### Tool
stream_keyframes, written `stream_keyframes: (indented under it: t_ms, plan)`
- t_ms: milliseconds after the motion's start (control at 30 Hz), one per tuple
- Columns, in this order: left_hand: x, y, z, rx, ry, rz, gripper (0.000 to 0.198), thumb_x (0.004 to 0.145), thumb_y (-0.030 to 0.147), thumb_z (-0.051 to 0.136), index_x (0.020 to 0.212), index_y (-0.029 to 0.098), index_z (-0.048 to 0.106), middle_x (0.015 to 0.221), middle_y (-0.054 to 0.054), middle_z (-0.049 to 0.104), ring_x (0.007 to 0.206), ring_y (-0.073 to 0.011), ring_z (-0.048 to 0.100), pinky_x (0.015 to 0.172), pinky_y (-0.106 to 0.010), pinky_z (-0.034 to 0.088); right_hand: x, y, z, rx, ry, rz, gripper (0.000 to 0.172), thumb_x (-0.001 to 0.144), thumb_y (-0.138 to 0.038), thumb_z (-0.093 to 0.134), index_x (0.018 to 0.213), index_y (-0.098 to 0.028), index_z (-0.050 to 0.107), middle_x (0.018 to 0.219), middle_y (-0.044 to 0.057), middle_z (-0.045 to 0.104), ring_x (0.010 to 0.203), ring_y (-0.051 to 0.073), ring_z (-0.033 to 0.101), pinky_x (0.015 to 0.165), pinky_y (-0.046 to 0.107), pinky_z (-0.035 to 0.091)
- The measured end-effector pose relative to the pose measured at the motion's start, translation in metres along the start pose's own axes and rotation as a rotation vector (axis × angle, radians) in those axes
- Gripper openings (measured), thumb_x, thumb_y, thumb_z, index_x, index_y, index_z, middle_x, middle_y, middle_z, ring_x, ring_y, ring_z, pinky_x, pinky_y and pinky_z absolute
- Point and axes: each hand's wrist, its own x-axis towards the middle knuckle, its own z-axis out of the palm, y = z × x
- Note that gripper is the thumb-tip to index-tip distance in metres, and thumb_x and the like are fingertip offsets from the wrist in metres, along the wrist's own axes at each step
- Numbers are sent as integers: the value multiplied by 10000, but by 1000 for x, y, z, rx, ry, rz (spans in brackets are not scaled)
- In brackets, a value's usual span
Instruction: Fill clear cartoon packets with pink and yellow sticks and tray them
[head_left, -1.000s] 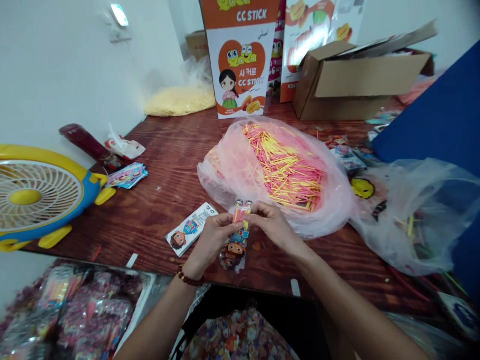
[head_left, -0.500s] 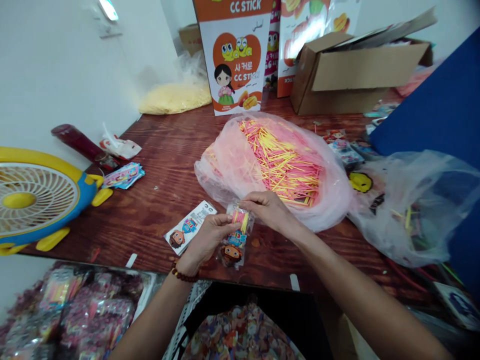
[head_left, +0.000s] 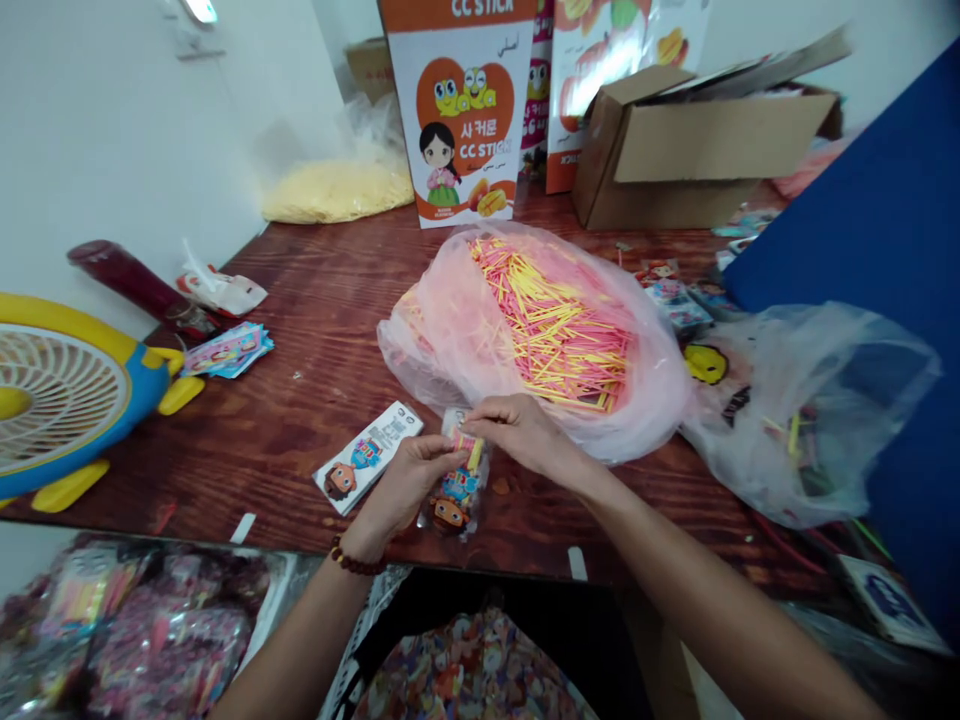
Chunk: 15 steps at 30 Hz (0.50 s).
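Between my hands is a small clear plastic packet (head_left: 459, 488) with a cartoon-face card and pink and yellow sticks inside. It lies slanted just over the table's front part. My left hand (head_left: 416, 480) pinches the packet's left side between thumb and fingers. At its upper end, my right hand (head_left: 521, 432) has thumb and fingertips closed on the packet near the sticks. Left of my left hand rests a stack of printed cards (head_left: 367, 457). Right behind my hands, a large open plastic bag (head_left: 442, 340) holds many loose pink and yellow sticks (head_left: 562, 325).
A toy-like fan (head_left: 60, 390) stands at left, near a bottle (head_left: 124, 280) and colourful packets (head_left: 229, 350). Printed cartons (head_left: 461, 120) and an open cardboard box (head_left: 720, 140) line the back. At right lies another plastic bag (head_left: 825, 410). Filled packs (head_left: 172, 620) sit below the table's edge.
The whole view has shifted slightly, so things appear further left. My right fingertips have come a little lower toward the sticks in the packet. Both hands keep hold of it.
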Motion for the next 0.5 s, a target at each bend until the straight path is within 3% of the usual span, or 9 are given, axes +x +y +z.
stream_keyframes:
  t_ms: [67, 167, 233, 267, 367, 500]
  plan:
    - [-1, -2, -2, -27, 2, 7, 261, 668, 341, 854, 806, 137, 764, 740, -44, 752, 593, -143, 662, 579, -241, 520, 1, 4, -11, 26, -25, 7, 170, 816, -303, 624, 795, -203, 761, 738, -6, 716, 686, 150, 619, 633, 255, 432]
    - [-3, 2, -6, -34, 17, 12, 273, 671, 351, 852, 814, 138, 758, 736, -44, 754, 580, -149, 668, 568, -251, 534, 6, 16, -47, -21, 147, 66, 230, 841, -332, 599, 971, -211, 744, 843, 14, 731, 709, 163, 641, 625, 266, 448]
    - [-5, 7, -7, -51, 39, 10, 293, 658, 354, 860, 814, 131, 751, 734, -51, 754, 586, -157, 678, 569, -258, 545, 10, 26, -75, -284, 310, 102, 212, 860, -277, 559, 933, -193, 740, 840, 37, 719, 739, 174, 635, 642, 272, 436]
    - [-5, 9, -8, -64, 47, 6, 302, 646, 349, 867, 811, 126, 748, 731, -53, 753, 588, -159, 681, 573, -260, 550, 12, 31, -86, -489, 314, 108, 204, 861, -240, 549, 898, -192, 744, 860, 51, 715, 781, 183, 633, 663, 277, 423]
    - [-6, 11, -7, -92, 32, -5, 338, 618, 311, 884, 868, 126, 753, 770, -57, 762, 629, -161, 697, 604, -259, 562, 16, 43, -103, -976, 122, 116, 256, 898, -181, 492, 957, -195, 740, 973, 89, 692, 837, 196, 619, 645, 280, 361]
    - [-3, 7, -6, -95, 32, 34, 380, 600, 251, 889, 942, 153, 756, 871, -53, 779, 720, -160, 713, 662, -250, 568, 20, 54, -100, -1275, -71, 83, 301, 966, -223, 407, 1020, -173, 700, 1026, 124, 649, 758, 185, 589, 566, 297, 262]
